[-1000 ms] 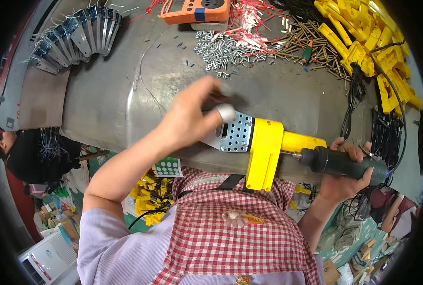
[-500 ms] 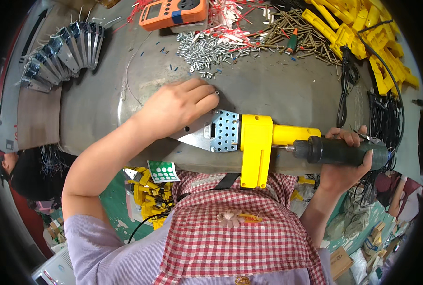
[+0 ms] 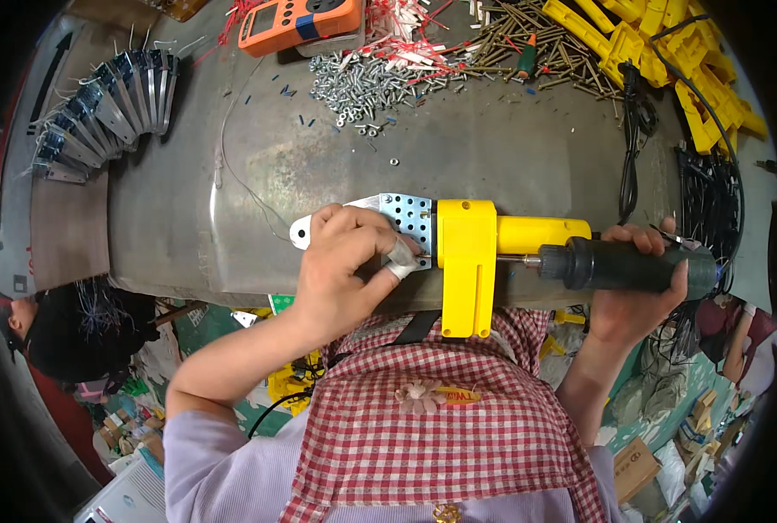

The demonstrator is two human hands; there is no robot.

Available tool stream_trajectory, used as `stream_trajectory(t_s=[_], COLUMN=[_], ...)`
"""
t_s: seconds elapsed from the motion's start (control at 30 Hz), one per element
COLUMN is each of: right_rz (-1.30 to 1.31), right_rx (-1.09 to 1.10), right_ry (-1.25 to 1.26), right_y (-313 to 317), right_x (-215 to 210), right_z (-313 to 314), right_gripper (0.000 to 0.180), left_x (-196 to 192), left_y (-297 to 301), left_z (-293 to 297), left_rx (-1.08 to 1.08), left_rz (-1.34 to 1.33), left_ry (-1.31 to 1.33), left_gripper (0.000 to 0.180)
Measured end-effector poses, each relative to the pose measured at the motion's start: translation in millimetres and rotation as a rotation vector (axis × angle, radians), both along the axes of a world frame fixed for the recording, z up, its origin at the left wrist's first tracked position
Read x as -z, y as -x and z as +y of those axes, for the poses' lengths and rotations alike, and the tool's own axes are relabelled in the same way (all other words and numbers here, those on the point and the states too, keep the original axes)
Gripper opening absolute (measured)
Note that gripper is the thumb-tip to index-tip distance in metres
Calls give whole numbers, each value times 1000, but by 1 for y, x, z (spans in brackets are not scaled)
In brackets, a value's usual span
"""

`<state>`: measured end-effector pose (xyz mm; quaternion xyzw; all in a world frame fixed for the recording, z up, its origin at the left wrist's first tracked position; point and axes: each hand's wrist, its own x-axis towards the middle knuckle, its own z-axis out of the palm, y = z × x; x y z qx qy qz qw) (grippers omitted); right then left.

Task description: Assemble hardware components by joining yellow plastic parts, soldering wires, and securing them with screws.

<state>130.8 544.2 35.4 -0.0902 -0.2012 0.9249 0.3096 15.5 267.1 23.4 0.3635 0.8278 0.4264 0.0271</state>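
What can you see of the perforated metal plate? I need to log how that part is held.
The perforated metal plate is flat, silvery sheet, lying level on the grey bench. Its rounded, unpunched end points left; its right end enters the yellow housing. The left hand rests on it, a bandaged fingertip pressing its lower edge.

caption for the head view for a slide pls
Left hand steadies a perforated metal plate in a yellow housing while the right hand holds a dark electric screwdriver against it at a grey workbench.
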Motion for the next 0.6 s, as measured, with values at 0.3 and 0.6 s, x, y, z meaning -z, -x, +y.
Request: stream_trajectory(t_s=[0.3,0.6], right_rz=[-12,8], right_rx=[18,58], right_ry=[-24,22], right_y=[3,6], right_x=[-3,-8], right_z=[1,-8], right_gripper=[41,39], left_x=[5,12], left_y=[-4,-8], left_z=[5,3], left_rx=[-44,-65], left_rz=[23,-39], left_ry=[-87,-169], left_gripper=[19,22])
